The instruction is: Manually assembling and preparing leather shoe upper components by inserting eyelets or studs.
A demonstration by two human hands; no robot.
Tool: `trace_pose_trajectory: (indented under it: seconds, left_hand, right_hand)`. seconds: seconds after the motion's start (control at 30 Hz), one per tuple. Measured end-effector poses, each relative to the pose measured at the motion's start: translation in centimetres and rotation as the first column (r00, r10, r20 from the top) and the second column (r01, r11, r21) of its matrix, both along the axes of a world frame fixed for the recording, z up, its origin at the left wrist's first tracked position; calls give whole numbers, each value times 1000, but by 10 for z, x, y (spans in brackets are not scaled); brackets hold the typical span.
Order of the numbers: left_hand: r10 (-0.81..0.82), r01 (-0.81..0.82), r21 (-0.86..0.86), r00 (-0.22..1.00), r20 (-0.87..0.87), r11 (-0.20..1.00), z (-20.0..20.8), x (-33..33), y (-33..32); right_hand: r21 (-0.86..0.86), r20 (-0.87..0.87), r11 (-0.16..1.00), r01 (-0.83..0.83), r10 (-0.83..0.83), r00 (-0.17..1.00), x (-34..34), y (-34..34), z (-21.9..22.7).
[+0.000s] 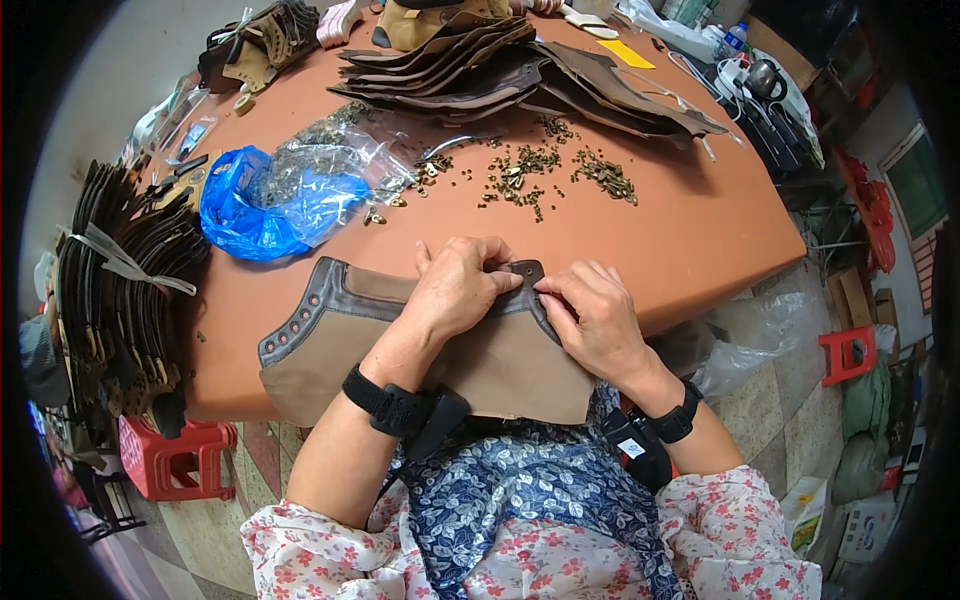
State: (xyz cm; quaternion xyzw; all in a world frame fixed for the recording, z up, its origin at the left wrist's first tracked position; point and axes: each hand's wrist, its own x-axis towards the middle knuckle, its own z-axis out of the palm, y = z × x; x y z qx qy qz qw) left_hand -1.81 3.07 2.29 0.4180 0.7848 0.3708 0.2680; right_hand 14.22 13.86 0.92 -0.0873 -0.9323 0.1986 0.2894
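Observation:
A brown boot upper [500,370] with dark leather edging lies across the table's near edge and hangs toward my lap. Along its left strip run several punched eyelet holes; the dark tab at its upper right also has holes. My left hand [460,285] is closed, thumb and fingers pinching the upper beside that tab. My right hand [597,315] is closed too, its thumb and forefinger at the tab's right edge. Any small part between those fingertips is too hidden to make out. Beyond my hands lie loose brass-coloured eyelets [525,165] and longer metal hooks [607,178].
A blue plastic bag [240,215] and a clear bag of metal bits sit left of the loose hardware. Stacked uppers [440,80] spread across the back; a tied bundle [125,270] stands at the left edge. Red stools [175,460] stand on the floor.

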Motion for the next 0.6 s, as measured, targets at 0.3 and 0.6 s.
trace_pose_trajectory:
  seconds: [0.3,0.6]
  left_hand:
    - [-8,8,-4,1000,1,1000,4,1,0]
    - [10,-10,20,1000,9,1000,2,1,1]
  right_hand:
    - [-7,-24,1000,-1,1,1000,2,0,-1]
    - [-19,-47,1000,-4,3,999,3,-2,0]
